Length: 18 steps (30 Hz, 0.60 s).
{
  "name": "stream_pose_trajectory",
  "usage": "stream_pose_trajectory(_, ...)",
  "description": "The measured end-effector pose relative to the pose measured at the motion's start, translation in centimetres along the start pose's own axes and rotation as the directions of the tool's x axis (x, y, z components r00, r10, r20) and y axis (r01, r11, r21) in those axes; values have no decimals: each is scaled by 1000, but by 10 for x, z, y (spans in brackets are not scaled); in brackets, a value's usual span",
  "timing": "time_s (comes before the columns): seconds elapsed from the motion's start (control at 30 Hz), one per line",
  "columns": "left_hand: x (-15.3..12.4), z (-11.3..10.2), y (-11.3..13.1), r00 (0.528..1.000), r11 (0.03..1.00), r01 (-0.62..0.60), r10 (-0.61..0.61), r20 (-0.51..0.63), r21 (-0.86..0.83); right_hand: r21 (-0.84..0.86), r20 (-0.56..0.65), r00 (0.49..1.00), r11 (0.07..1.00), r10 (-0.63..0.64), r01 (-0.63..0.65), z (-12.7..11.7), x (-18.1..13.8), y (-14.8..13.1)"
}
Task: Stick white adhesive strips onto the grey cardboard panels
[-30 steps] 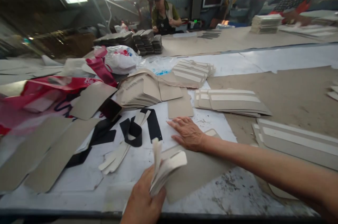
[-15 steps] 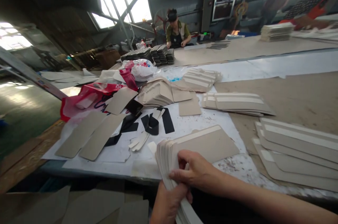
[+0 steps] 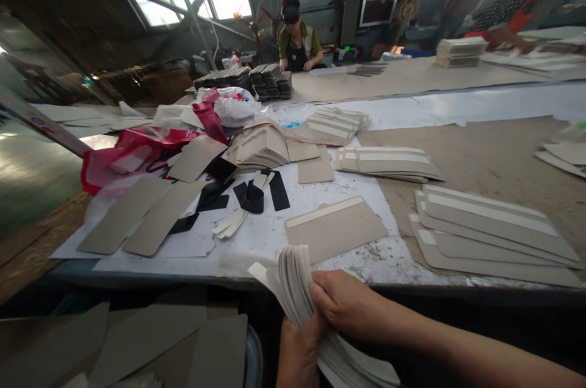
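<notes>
A thick bundle of long pale card strips [image 3: 293,275] stands bowed in front of the table's near edge, its ends fanned at the top. My left hand [image 3: 300,345] is closed round the bundle from below and the left. My right hand [image 3: 339,299] grips its right side with fingers curled, close against the left thumb. One whitish strip [image 3: 262,275] leans out to the left of the bundle. Just beyond lies a beige card panel [image 3: 336,232] with a white band along its upper edge.
Banded card panels [image 3: 489,241] lie overlapped at right, with another pile [image 3: 389,163] behind. Black straps [image 3: 251,196], loose beige panels [image 3: 160,220] and a pink plastic bag [image 3: 132,159] are at left. A co-worker [image 3: 297,46] sits across the table. Cards [image 3: 220,351] lie below at left.
The bundle has drawn back off the banded panel and stands more upright. My right hand has gone from the strips' near face to their right side. The camera view has shifted.
</notes>
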<state>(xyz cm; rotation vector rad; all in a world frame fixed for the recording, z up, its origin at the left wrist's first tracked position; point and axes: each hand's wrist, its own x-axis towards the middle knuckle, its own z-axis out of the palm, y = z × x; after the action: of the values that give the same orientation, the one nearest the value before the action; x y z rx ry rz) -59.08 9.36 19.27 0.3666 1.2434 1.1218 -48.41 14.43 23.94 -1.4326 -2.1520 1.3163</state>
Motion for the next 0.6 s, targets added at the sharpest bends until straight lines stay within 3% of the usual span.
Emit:
stream_pose_trajectory(0.2,-4,1,-3,1000,992,-1,-1,-20,-122,-71,-162,986,996,33,-45,15,4,13)
stream_pose_trajectory(0.43,3,-3,-6,999,984,20,-24,-21,-178,-36,-219,974,997,64,-73,15,6,9)
stream_pose_trajectory(0.53,8,-5,-8,999,982,39,-40,-2,-187,62,-213,973,995,89,-77,15,8,9)
stream_pose_trajectory(0.6,11,-8,-7,1000,989,20,-21,-6,-148,219,-179,980,974,91,-50,14,10,10)
